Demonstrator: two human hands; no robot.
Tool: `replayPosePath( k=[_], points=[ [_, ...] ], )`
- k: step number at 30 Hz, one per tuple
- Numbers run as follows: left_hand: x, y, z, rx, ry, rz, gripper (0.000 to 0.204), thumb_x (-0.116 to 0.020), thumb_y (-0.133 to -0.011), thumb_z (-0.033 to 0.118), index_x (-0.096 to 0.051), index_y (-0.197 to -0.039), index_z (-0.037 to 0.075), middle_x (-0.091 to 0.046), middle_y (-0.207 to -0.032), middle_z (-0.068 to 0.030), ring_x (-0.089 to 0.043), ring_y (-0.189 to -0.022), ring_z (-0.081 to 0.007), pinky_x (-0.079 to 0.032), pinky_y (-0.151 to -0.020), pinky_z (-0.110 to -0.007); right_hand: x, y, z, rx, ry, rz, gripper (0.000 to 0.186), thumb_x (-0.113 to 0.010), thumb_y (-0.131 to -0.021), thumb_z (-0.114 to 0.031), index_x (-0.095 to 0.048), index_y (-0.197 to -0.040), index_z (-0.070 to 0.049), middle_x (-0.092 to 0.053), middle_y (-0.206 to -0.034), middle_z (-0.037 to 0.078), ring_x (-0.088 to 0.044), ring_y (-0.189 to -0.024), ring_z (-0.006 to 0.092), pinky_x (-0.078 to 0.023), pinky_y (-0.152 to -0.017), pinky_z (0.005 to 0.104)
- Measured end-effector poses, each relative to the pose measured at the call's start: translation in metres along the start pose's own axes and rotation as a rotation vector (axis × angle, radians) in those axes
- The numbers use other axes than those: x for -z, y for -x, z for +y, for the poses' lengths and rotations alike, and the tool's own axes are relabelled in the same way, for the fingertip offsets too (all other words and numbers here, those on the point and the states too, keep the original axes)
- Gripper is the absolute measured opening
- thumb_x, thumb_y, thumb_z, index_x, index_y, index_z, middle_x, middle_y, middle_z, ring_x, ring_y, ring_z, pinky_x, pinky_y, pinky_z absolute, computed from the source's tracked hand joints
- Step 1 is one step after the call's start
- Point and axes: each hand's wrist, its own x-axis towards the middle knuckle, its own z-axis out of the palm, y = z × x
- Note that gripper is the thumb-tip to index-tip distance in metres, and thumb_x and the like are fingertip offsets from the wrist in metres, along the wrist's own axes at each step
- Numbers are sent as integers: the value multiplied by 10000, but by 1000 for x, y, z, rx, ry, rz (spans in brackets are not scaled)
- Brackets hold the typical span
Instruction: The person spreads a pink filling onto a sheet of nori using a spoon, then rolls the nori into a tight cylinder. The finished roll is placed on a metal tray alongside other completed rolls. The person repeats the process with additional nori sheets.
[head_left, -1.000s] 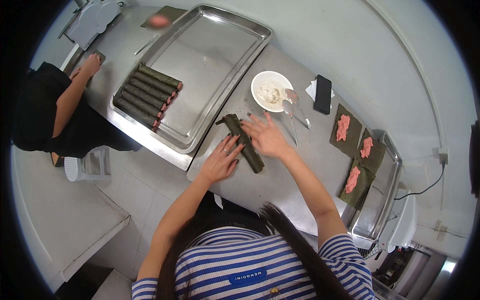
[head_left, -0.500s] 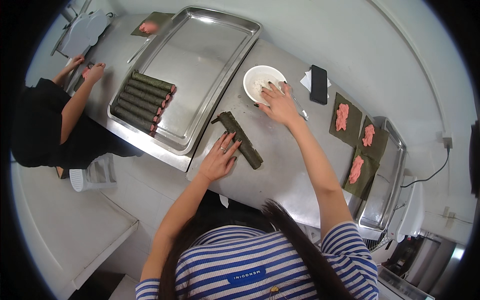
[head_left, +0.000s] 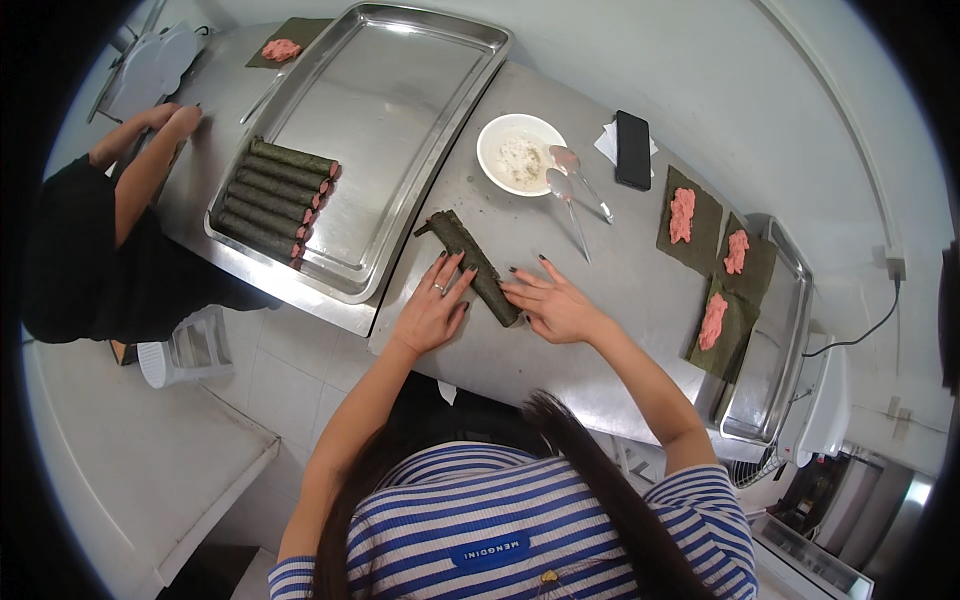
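A dark green seaweed roll [head_left: 470, 268] lies slantwise on the metal table in front of me. My left hand [head_left: 430, 302] rests on its near left side, fingers stretched out over the seaweed. Against the roll's right side, close to its lower end, is my right hand [head_left: 555, 303], with fingers extended and apart. Neither hand is wrapped round the roll. Beyond them stands a white bowl [head_left: 490, 172] with a pale wet mixture in it. Two spoons [head_left: 573, 220] lie beside the bowl, their heads at its rim and their handles on the table.
A large metal tray [head_left: 375, 283] at left holds several finished seaweed rolls [head_left: 280, 190]. At right, seaweed sheets [head_left: 690, 250] bear pink filling, next to another metal tray [head_left: 765, 415]. A black phone [head_left: 632, 150] lies on white paper. A co-worker's hands [head_left: 178, 122] are at far left.
My right hand has left the bowl and come down to the roll's right side. The spoons now show fully. My left hand stays on the roll. The co-worker's hands have come closer together.
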Motion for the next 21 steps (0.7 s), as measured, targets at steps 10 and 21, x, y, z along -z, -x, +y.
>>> replayPosePath(
  k=[10,21],
  points=[
    [2,-2,0,-21,11,21,612,-625,-806,115,-420,-1382,96,-295,-1486,-185,-308,-1345,-422,-311,-1104,-457,54,-99,85,-286,320,427,453,-538,-912,-383,-584,-1212,-47,-530,-1346,60,-383,-1344,262,-174,-1128,562],
    [-2,-1,-1,-18,-8,24,610,-626,-808,125,-420,-1382,102,-310,-1479,-172,-317,-1339,-414,-324,-1095,-453,8,-26,12,5,225,221,552,-560,-824,-200,-471,-1361,-107,-398,-1471,48,-326,-1386,250,-157,-1140,569]
  ],
)
